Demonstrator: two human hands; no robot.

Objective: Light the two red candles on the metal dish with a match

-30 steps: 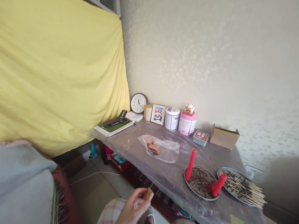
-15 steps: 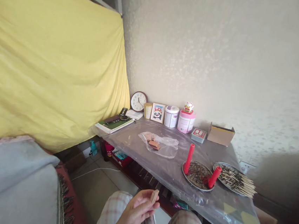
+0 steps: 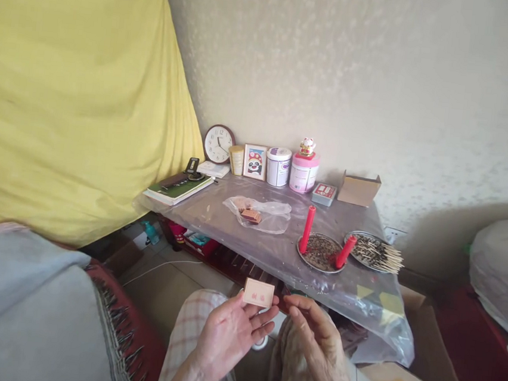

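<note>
A small flat pinkish-tan block (image 3: pixel 259 293) with a paler bordered face and faint pink marks stands above the fingers of my left hand (image 3: pixel 234 329). The thumb and fingers of that hand grip its lower edge, palm up. Just to the right is my right hand (image 3: pixel 318 334), holding nothing, its thumb and forefinger bent but apart. More brown blocks (image 3: pixel 250 216) lie stacked on a clear plastic bag (image 3: pixel 274 215) on the table (image 3: pixel 216 205). What material the blocks are of, I cannot tell.
Two red candles (image 3: pixel 308 228) stand on a plate of dark bits (image 3: pixel 321 266); a plate beside it holds thin sticks (image 3: pixel 384 258). Along the wall are a clock (image 3: pixel 219 144), a picture frame (image 3: pixel 255 162) and tins (image 3: pixel 278 167). An open cardboard box (image 3: pixel 425 375) sits on the floor.
My right hand has come into view from below. My left hand has turned the block so its wide face shows. The head view has shifted right and down.
</note>
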